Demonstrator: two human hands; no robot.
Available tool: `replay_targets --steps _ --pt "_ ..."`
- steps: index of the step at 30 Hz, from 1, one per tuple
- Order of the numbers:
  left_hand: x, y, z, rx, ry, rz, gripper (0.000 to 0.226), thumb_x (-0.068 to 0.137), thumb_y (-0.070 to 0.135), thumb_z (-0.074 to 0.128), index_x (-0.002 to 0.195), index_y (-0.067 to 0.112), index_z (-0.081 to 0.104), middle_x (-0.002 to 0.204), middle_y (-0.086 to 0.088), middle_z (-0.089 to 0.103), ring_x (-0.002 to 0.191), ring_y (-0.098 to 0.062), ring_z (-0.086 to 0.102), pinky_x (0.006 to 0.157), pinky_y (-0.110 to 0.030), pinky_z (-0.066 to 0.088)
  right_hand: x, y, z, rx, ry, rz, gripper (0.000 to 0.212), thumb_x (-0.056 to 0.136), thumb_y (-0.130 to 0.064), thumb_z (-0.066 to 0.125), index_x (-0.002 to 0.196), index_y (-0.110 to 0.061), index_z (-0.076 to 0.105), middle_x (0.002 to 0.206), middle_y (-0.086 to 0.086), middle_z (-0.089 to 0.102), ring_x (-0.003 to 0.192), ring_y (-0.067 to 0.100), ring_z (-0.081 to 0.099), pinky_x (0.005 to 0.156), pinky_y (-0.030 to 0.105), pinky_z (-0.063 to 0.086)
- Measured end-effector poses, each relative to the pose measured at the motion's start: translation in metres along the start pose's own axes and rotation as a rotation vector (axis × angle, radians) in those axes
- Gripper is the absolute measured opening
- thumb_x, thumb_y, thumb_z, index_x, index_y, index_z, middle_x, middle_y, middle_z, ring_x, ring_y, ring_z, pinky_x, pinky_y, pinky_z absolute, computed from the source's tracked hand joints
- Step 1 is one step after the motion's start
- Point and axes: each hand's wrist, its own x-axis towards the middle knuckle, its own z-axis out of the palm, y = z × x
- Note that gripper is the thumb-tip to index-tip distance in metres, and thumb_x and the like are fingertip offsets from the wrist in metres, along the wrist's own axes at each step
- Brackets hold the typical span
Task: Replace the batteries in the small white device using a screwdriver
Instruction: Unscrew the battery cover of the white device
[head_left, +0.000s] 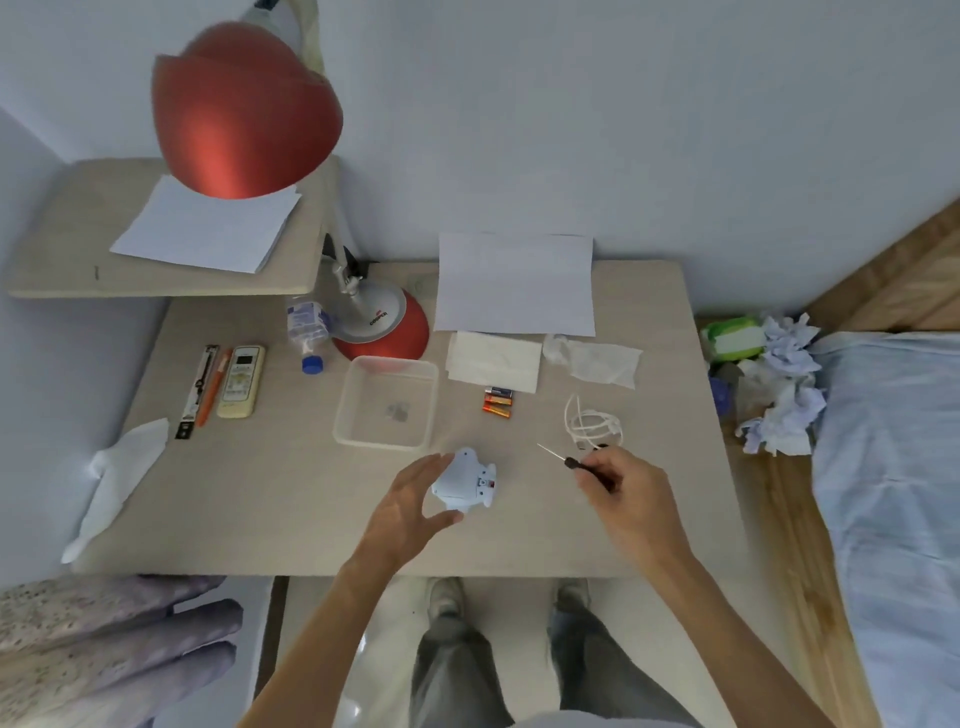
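At the table's (291, 499) left edge a tissue (119, 478) is laid. Farther in, a black strip (197, 389), an orange pen (213, 387) and a remote (241, 382) are set side by side. A small bottle (309, 332) is lying beside the base of a red lamp (244, 109). A clear tray (415, 441) is placed just in front of that base.

The left hand (410, 506) is held spread, its fingers nearly straight. The left side of the white device (465, 480) is bracketed between fingertips and thumb; whether it is pressed cannot be told. The device is lying on the table near the front edge, between the two hands. Beyond it three batteries (497, 402) are lined up, touching one another, in front of a napkin (493, 361) and a paper sheet (514, 283).

To the right, a coiled white cable (589, 423) is seen. Just in front of it the screwdriver (571, 462) is pinched by its dark handle in the curled fingers of the right hand (628, 493), its shaft pointed up-left, apart from the device.
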Motion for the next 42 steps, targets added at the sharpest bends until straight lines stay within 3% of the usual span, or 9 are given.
replay_targets --steps 4,7,12,16,21,27,36,39,42 --pt "0.009 -0.019 0.009 -0.047 -0.041 0.034 0.092 0.084 0.044 0.092 0.162 0.042 0.043 0.162 0.009 0.047 0.146 -0.010 0.044 0.114 -0.020 0.036 -0.011 -0.019 0.027 -0.106 -0.038 -0.039 0.008 0.098 -0.015 0.079 0.103 -0.020 0.080 0.090 -0.011 0.077 0.082 0.004 0.072 0.079 0.023 0.060" --pt "0.015 -0.028 0.017 -0.079 -0.042 0.047 0.092 0.083 0.044 0.092 0.161 0.035 0.047 0.154 0.004 0.051 0.139 -0.013 0.046 0.109 -0.017 0.036 -0.012 -0.032 0.052 -0.162 -0.056 -0.065 0.005 0.098 -0.018 0.077 0.102 -0.020 0.080 0.089 -0.010 0.078 0.080 0.007 0.072 0.078 0.030 0.062" --pt "0.026 -0.040 0.023 -0.134 -0.084 0.115 0.088 0.083 0.042 0.092 0.160 0.039 0.048 0.149 0.002 0.050 0.136 -0.019 0.050 0.116 -0.033 0.043 -0.006 -0.040 0.080 -0.301 -0.039 -0.092 0.007 0.098 -0.020 0.071 0.100 -0.021 0.078 0.086 -0.006 0.075 0.077 0.016 0.067 0.074 0.040 0.059" --pt "0.034 -0.040 0.026 -0.161 -0.132 0.146 0.089 0.085 0.040 0.091 0.160 0.046 0.045 0.150 0.006 0.047 0.137 -0.014 0.045 0.117 -0.025 0.037 -0.002 -0.036 0.091 -0.384 -0.071 -0.067 0.012 0.100 -0.019 0.068 0.107 -0.018 0.078 0.093 -0.001 0.076 0.083 0.021 0.068 0.077 0.038 0.057" --pt "0.041 -0.032 0.029 -0.184 -0.154 0.151 0.078 0.090 0.033 0.089 0.159 0.033 0.051 0.149 0.002 0.049 0.136 -0.017 0.045 0.109 -0.012 0.032 -0.003 -0.027 0.099 -0.413 -0.074 -0.039 0.012 0.101 -0.017 0.068 0.108 -0.014 0.079 0.095 0.002 0.077 0.085 0.023 0.068 0.081 0.038 0.058" --pt "0.046 -0.029 0.031 -0.233 -0.152 0.133 0.076 0.084 0.031 0.094 0.152 0.033 0.060 0.136 0.003 0.051 0.125 -0.021 0.053 0.108 -0.032 0.048 -0.001 -0.024 0.104 -0.466 -0.073 -0.051 0.012 0.102 -0.016 0.064 0.104 -0.012 0.075 0.092 0.005 0.074 0.082 0.026 0.066 0.077 0.044 0.057" --pt "0.051 -0.029 0.029 -0.347 -0.140 0.085 0.079 0.071 0.026 0.102 0.142 0.033 0.067 0.132 0.001 0.060 0.118 -0.019 0.060 0.096 -0.022 0.053 0.004 -0.024 0.114 -0.540 -0.108 -0.046 0.011 0.113 -0.012 0.050 0.112 -0.007 0.060 0.102 0.010 0.061 0.082 0.028 0.061 0.075 0.044 0.056" --pt "0.053 -0.035 0.027 -0.414 -0.123 0.067 0.078 0.068 0.026 0.104 0.139 0.030 0.071 0.131 0.003 0.066 0.119 -0.019 0.064 0.096 -0.034 0.060 0.006 -0.018 0.113 -0.494 -0.088 0.041 0.026 0.116 -0.029 0.045 0.103 -0.010 0.057 0.090 0.007 0.063 0.077 0.031 0.062 0.073 0.047 0.054" --pt "0.052 -0.036 0.027 -0.423 -0.124 0.065 0.078 0.069 0.028 0.104 0.140 0.030 0.071 0.131 0.004 0.067 0.120 -0.018 0.065 0.097 -0.039 0.061 0.006 -0.011 0.115 -0.436 -0.086 0.050 0.019 0.114 -0.024 0.047 0.104 -0.012 0.060 0.092 0.006 0.066 0.080 0.031 0.064 0.077 0.050 0.056"
